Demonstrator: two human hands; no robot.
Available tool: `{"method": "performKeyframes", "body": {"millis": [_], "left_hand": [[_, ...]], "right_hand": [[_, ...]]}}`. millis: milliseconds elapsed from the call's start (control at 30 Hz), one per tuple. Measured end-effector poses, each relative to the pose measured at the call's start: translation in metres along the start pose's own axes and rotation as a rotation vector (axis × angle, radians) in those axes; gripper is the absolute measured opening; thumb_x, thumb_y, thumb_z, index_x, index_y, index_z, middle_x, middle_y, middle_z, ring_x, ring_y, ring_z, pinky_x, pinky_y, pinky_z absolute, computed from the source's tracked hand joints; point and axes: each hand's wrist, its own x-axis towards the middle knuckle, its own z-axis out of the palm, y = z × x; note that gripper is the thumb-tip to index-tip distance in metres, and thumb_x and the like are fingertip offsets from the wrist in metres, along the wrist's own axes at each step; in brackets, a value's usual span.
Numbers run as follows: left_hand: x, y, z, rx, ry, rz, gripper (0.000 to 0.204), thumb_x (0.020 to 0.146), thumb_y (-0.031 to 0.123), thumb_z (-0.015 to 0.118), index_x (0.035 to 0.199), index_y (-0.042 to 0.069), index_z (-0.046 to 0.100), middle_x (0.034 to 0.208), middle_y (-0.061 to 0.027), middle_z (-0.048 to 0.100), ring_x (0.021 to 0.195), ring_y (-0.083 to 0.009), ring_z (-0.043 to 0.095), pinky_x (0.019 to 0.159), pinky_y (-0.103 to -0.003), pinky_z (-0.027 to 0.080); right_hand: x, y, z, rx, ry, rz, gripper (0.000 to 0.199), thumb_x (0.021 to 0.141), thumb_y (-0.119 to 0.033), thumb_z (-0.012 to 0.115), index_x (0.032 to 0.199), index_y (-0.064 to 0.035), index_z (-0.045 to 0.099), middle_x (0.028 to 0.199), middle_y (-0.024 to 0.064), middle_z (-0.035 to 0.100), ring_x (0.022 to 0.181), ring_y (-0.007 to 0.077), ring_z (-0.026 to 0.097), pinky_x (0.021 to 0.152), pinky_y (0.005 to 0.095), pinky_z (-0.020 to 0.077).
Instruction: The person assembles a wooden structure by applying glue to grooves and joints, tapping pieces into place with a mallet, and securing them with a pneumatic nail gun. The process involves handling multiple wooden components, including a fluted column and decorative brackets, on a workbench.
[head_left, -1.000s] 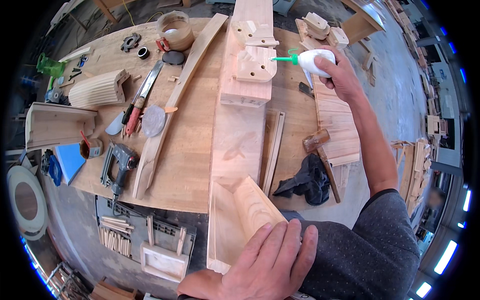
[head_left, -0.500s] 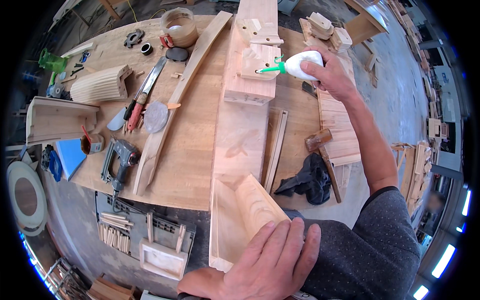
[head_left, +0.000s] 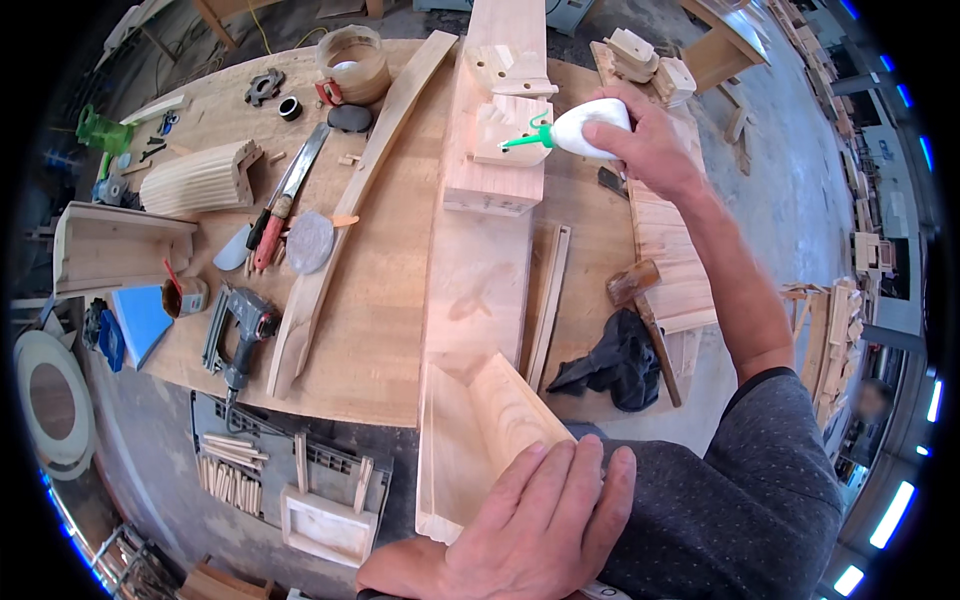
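Observation:
My right hand [head_left: 650,145] is wrapped round a white squeeze bottle [head_left: 590,128] with a green nozzle, tipped over on its side. The nozzle's tip is at a hole in a small shaped wooden block [head_left: 500,120]. That block lies on a thick wooden beam [head_left: 492,195], in front of a similar drilled block [head_left: 497,68]. Close to me, my left hand [head_left: 545,515] lies with its fingers stretched out over the edge of an angled wooden piece [head_left: 450,450]. Its palm side is hidden.
To the left on the workbench [head_left: 385,300] are a nail gun [head_left: 242,330], a handsaw [head_left: 290,185], a long curved wooden strip [head_left: 375,165] and a jar [head_left: 355,65]. A wooden mallet [head_left: 635,284] and dark cloth [head_left: 615,360] lie at the right. A low stand holds wooden sticks [head_left: 230,485].
The view has shifted slightly. My right hand still holds the squeeze bottle, and the nozzle tip stays near the block's hole. My left hand keeps its place on the angled piece.

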Motion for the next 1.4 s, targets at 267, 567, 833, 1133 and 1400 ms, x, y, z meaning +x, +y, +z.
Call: {"method": "performKeyframes", "body": {"millis": [267, 567, 833, 1133, 1400], "left_hand": [[0.007, -0.005, 0.000, -0.049, 0.077, 0.061, 0.046, 0.079, 0.017, 0.071, 0.120, -0.004, 0.065, 0.112, -0.0202, 0.064, 0.098, -0.0309, 0.067, 0.087, -0.043, 0.056], [0.008, -0.004, -0.003, -0.043, 0.075, 0.035, 0.049, 0.076, 0.018, 0.072, 0.119, -0.004, 0.065, 0.113, -0.0197, 0.065, 0.099, -0.0306, 0.068, 0.087, -0.042, 0.056], [0.009, -0.001, -0.020, 0.037, -0.252, -0.022, 0.037, 0.092, 0.023, 0.061, 0.124, 0.006, 0.066, 0.114, -0.0108, 0.070, 0.106, -0.0218, 0.067, 0.102, -0.036, 0.048], [0.010, -0.003, -0.003, -0.034, 0.101, 0.024, 0.044, 0.078, 0.018, 0.070, 0.117, -0.003, 0.066, 0.111, -0.0182, 0.066, 0.097, -0.0295, 0.069, 0.085, -0.041, 0.057], [0.006, -0.002, 0.005, 0.009, 0.175, 0.023, 0.039, 0.082, 0.016, 0.069, 0.116, -0.002, 0.067, 0.111, -0.0176, 0.066, 0.096, -0.0289, 0.069, 0.084, -0.040, 0.058]], "right_hand": [[0.026, 0.033, -0.025, 0.398, 0.131, 0.098, 0.057, 0.087, -0.034, 0.078, 0.127, 0.0015, 0.058, 0.085, 0.0030, 0.061, 0.057, 0.0053, 0.051, 0.043, 0.0205, 0.0377], [0.046, 0.044, -0.020, 0.284, 0.141, 0.120, 0.054, 0.089, -0.035, 0.077, 0.125, -0.0001, 0.058, 0.087, 0.0040, 0.061, 0.056, 0.0047, 0.050, 0.042, 0.0208, 0.0336], [0.057, 0.038, -0.024, 0.035, 0.175, 0.096, 0.057, 0.086, -0.034, 0.074, 0.128, 0.0012, 0.060, 0.087, 0.0064, 0.065, 0.058, 0.0098, 0.055, 0.050, 0.0278, 0.0443], [0.061, 0.010, -0.021, -0.177, 0.180, 0.054, 0.059, 0.083, -0.038, 0.074, 0.128, -0.0017, 0.062, 0.089, 0.0071, 0.065, 0.066, 0.0122, 0.059, 0.060, 0.0316, 0.0489], [0.061, 0.029, -0.019, 0.412, 0.084, 0.172, 0.056, 0.089, -0.032, 0.075, 0.130, 0.0004, 0.055, 0.091, 0.0043, 0.061, 0.061, 0.0057, 0.051, 0.046, 0.0214, 0.0388]]}}
